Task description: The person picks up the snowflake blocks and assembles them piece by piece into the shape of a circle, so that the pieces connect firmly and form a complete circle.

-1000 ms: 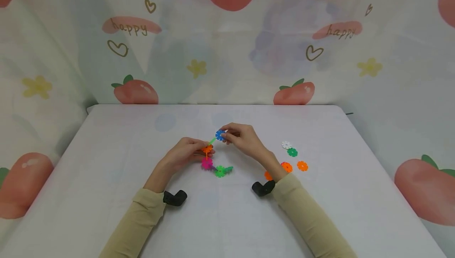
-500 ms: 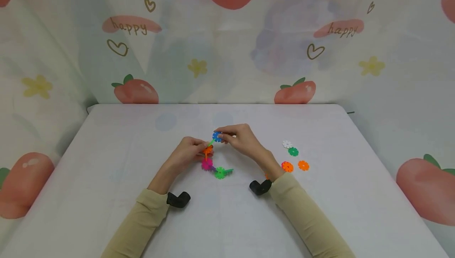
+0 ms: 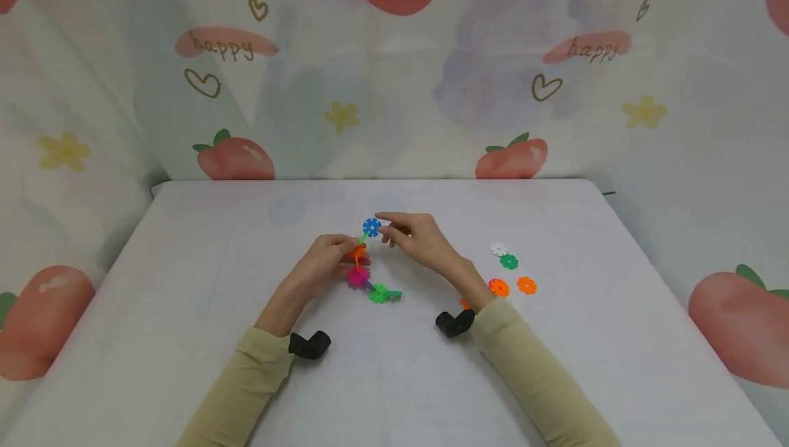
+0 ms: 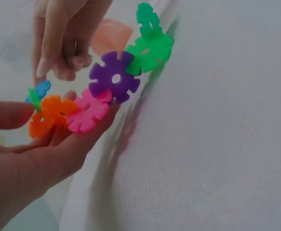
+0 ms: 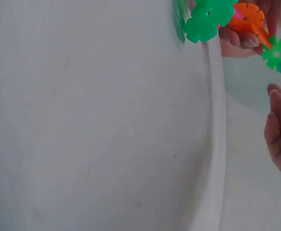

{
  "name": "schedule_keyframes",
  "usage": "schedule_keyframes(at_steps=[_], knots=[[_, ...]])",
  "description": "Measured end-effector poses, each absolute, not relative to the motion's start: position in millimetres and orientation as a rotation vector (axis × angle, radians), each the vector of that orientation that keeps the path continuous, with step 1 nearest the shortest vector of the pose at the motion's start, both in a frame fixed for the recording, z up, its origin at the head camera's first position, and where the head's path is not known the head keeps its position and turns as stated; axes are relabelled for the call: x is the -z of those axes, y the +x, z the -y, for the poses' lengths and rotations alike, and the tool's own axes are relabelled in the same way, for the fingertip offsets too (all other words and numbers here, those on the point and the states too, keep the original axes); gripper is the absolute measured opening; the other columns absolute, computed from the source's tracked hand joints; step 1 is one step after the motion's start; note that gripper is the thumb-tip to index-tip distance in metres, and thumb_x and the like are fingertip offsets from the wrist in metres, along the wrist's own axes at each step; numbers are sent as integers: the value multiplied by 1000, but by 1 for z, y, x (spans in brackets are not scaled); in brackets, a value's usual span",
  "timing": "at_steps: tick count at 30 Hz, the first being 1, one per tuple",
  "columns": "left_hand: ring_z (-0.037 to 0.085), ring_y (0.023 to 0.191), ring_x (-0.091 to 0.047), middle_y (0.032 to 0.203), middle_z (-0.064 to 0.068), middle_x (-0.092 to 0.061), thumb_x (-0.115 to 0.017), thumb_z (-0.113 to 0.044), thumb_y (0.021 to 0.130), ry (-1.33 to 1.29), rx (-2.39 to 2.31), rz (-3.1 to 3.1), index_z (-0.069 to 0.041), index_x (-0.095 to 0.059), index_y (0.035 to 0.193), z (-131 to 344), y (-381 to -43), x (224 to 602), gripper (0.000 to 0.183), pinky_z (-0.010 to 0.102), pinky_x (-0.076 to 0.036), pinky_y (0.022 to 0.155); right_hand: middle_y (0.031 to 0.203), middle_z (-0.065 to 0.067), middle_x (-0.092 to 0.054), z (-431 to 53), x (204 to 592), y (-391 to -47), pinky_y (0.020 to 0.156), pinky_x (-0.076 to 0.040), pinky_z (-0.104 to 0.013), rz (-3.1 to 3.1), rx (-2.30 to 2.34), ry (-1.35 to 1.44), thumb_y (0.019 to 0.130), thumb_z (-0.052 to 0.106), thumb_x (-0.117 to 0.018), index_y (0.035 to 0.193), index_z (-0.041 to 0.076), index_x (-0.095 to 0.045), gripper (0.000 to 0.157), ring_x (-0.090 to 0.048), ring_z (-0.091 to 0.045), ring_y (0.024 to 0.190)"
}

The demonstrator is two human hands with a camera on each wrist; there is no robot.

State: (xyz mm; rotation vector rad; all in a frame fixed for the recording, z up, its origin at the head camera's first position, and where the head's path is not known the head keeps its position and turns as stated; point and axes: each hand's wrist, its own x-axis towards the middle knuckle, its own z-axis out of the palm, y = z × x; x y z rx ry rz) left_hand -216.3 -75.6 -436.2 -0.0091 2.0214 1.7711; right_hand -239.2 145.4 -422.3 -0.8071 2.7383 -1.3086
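Observation:
A chain of slotted flower-shaped plastic discs hangs from my left hand [image 3: 323,255], which pinches it near the orange disc [image 4: 48,115]. Below that come a pink disc [image 4: 88,113], a purple disc [image 4: 115,78], a light green disc [image 4: 152,52] and a darker green disc [image 4: 148,19] at the end. At the upper end, a small green disc [image 5: 277,54] joins the orange one to a blue disc [image 3: 372,227]. My right hand [image 3: 422,235] is just right of the blue disc, its index finger extended and thumb apart from it, holding nothing.
Right of my right forearm lie loose discs: white [image 3: 498,249], green [image 3: 509,261] touching it, orange [image 3: 527,285], and another orange [image 3: 499,287] overlapping a pink one. One more orange disc [image 3: 466,303] is partly hidden by my right wrist. The white table [image 3: 382,392] spans the foreground.
My right hand has moved left with the blue disc, then let go of it. The blue disc now stands on the chain, which my left hand has raised slightly.

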Motion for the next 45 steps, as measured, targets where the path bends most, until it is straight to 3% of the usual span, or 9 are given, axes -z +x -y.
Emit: schedule_keyframes(at_steps=[5, 13, 24, 33, 39, 45], knots=[[22, 104, -67, 108, 12, -68, -50, -37, 109, 3, -1735, -1984, 7, -61, 124, 76, -218, 437, 47, 39, -51, 108, 94, -16, -76, -165, 415, -232, 74, -58, -31, -2743, 1334, -727, 103, 15, -64, 128, 6, -71, 27, -72, -33, 83], [19, 94, -69, 92, 5, -64, -51, -33, 109, 44, -1780, -1915, 11, -58, 121, 80, -219, 440, 46, 28, -56, 92, 101, -15, -77, -209, 404, -219, 81, -58, -33, -2757, 1274, -624, 103, 14, -63, 121, 9, -74, 22, -72, -33, 89], [16, 92, -70, 91, 6, -70, -49, -30, 110, 27, -1760, -1958, 9, -59, 133, 82, -216, 440, 46, 31, -56, 98, 116, -13, -75, -278, 393, -227, 92, -57, -41, -2812, 1051, -354, 103, 21, -64, 126, 7, -71, 29, -69, -31, 104], [22, 101, -69, 111, 16, -63, -35, -18, 112, 10, -1914, -1806, 13, -47, 141, 86, -217, 441, 44, 39, -53, 105, 123, -18, -69, -316, 391, -230, 95, -54, -49, -2786, 847, -196, 101, 21, -66, 127, 5, -70, 31, -59, -36, 114], [30, 114, -66, 123, 23, -58, -32, -19, 113, -22, -1992, -1726, 7, -25, 157, 87, -221, 443, 51, 47, -45, 113, 121, -19, -66, -328, 400, -230, 92, -54, -47, -2722, 797, -105, 98, 22, -68, 128, 2, -67, 36, -58, -36, 111], [23, 103, -71, 118, 19, -65, -41, -24, 112, 8, -1920, -1851, 6, -36, 152, 87, -221, 442, 51, 42, -51, 108, 109, -17, -66, -330, 412, -232, 89, -54, -44, -2710, 732, -70, 93, 20, -75, 117, -1, -67, 33, -58, -31, 103]])
